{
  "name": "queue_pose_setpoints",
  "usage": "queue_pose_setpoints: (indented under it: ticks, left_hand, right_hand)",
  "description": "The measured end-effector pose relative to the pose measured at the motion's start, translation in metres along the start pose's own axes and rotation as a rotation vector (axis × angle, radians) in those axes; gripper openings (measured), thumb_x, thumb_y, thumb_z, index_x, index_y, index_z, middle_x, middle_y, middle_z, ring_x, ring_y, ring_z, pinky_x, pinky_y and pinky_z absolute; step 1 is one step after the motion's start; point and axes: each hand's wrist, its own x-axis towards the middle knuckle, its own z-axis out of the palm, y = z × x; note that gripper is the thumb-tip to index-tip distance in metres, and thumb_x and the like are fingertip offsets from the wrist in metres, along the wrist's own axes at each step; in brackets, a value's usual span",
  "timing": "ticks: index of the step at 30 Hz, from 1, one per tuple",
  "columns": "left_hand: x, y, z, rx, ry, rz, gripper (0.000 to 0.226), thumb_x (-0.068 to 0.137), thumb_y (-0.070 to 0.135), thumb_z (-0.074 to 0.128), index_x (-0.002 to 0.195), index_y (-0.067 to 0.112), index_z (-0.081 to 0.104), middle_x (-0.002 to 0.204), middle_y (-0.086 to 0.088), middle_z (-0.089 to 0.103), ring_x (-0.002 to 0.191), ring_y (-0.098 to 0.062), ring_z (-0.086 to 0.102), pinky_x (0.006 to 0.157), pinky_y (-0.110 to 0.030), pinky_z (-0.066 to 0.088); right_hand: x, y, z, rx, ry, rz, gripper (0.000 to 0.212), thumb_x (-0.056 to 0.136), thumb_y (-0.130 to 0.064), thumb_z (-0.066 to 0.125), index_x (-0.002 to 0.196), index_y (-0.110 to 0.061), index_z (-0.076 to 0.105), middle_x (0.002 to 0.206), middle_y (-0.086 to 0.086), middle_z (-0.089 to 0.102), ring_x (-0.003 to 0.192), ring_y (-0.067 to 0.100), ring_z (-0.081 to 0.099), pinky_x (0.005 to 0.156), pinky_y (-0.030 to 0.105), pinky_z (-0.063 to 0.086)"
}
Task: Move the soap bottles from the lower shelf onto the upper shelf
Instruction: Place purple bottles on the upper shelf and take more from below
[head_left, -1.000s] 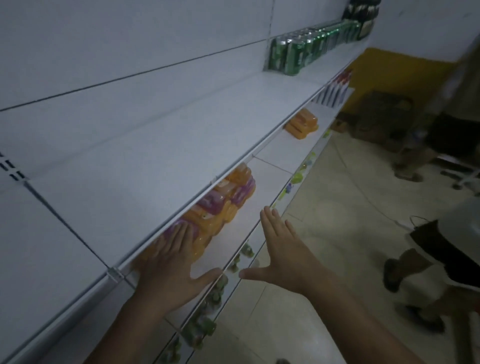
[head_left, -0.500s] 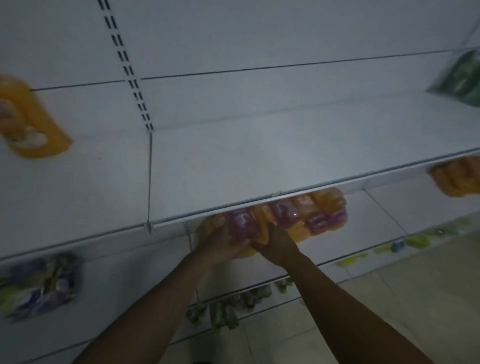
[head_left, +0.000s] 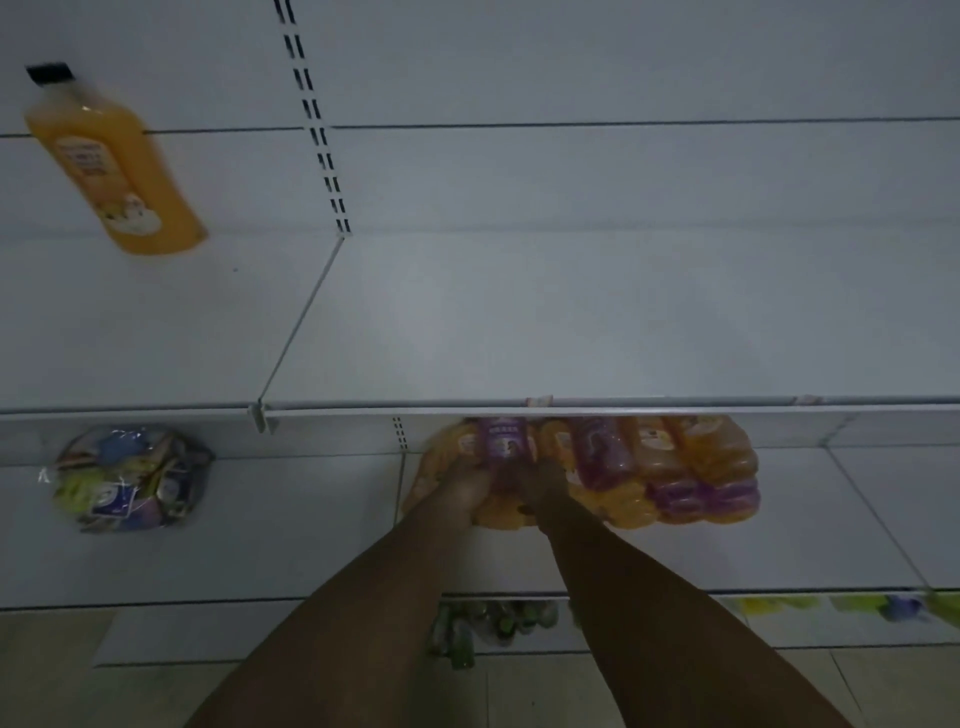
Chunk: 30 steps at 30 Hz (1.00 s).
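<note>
Hands are reaching under the upper shelf (head_left: 571, 322): my left hand (head_left: 465, 491) and right hand (head_left: 545, 486) are touching the bottles (head_left: 649, 467), flanking a purple-labelled one, though the dim light is hiding whether the fingers are curling round it. The bottles are lying bunched on the lower shelf (head_left: 727, 551), tucked just beneath the upper shelf's lip. I am judging them liquid-full and heavy, with slick, glossy skins that are looking film-wrapped, so I am favouring a grip round a bottle's body, not the film. They are showing orange bodies and purple labels. Farther left, a lone orange bottle (head_left: 114, 161) is standing on the upper shelf.
</note>
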Motion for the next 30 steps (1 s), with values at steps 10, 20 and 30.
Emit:
queue_pose_setpoints:
  ticks: [10,20,30]
  left_hand:
    - [-0.021,0.011,-0.009,-0.163,0.236,0.137,0.023,0.094,0.013,0.073,0.117,0.013,0.071,0.113,-0.004,0.068,0.108,-0.031,0.066,0.098,-0.040,0.055]
    - [-0.093,-0.028,-0.060,-0.328,-0.059,0.233,0.029,0.087,0.002,0.077,0.114,0.007,0.073,0.133,-0.020,0.067,0.112,-0.035,0.071,0.090,-0.046,0.061]
    - [-0.240,-0.110,-0.152,-0.320,0.235,0.357,0.042,0.082,0.016,0.085,0.122,0.016,0.074,0.116,-0.018,0.075,0.106,-0.039,0.072,0.088,-0.050,0.061]
  right_hand:
    - [0.016,0.014,0.011,0.097,0.058,-0.105,0.034,0.094,-0.039,0.073,0.106,-0.007,0.070,0.082,0.004,0.071,0.073,0.020,0.066,0.051,0.028,0.052]
    - [-0.082,0.023,-0.003,-0.019,-0.040,-0.407,0.009,0.102,-0.015,0.059,0.111,-0.016,0.060,0.090,0.001,0.067,0.065,0.020,0.063,0.048,0.022,0.053]
    - [-0.163,0.057,0.078,-0.111,-0.443,-0.575,0.042,0.082,-0.036,0.079,0.118,-0.025,0.063,0.111,0.007,0.064,0.083,0.017,0.072,0.065,0.032,0.061]
